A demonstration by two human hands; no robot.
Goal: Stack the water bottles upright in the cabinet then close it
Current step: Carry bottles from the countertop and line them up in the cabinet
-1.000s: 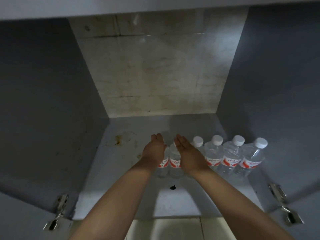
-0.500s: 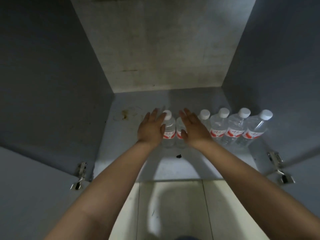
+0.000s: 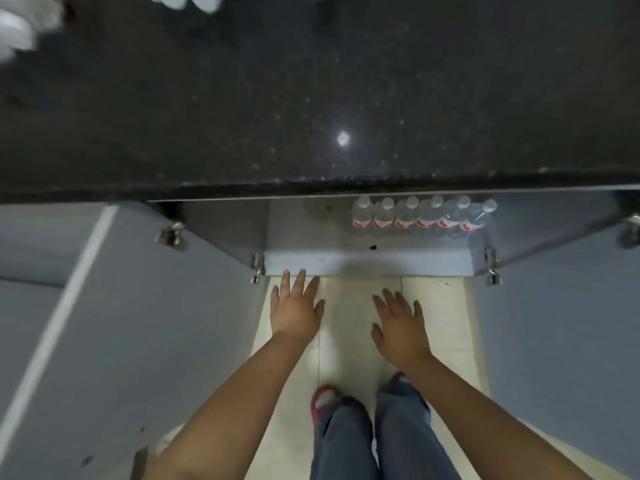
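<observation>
Several clear water bottles (image 3: 420, 218) with white caps and red labels stand upright in a row on the right half of the cabinet floor (image 3: 346, 263). The cabinet is open, with its left door (image 3: 149, 323) and right door (image 3: 561, 327) swung out toward me. My left hand (image 3: 297, 308) and my right hand (image 3: 400, 323) hover palm down outside the cabinet, above the pale floor tiles, fingers spread and holding nothing. Neither hand touches a door or a bottle.
A dark speckled countertop (image 3: 311, 98) overhangs the cabinet and hides its upper inside. Blurred white objects (image 3: 20, 26) sit at its far left corner. Metal hinges (image 3: 255, 268) stick out at the door edges. My legs and shoes (image 3: 367, 420) stand on the tiles between the doors.
Both hands have let go of the leftmost bottles and drawn back out of the cabinet. The view has risen and pulled away, so the countertop now fills the upper half.
</observation>
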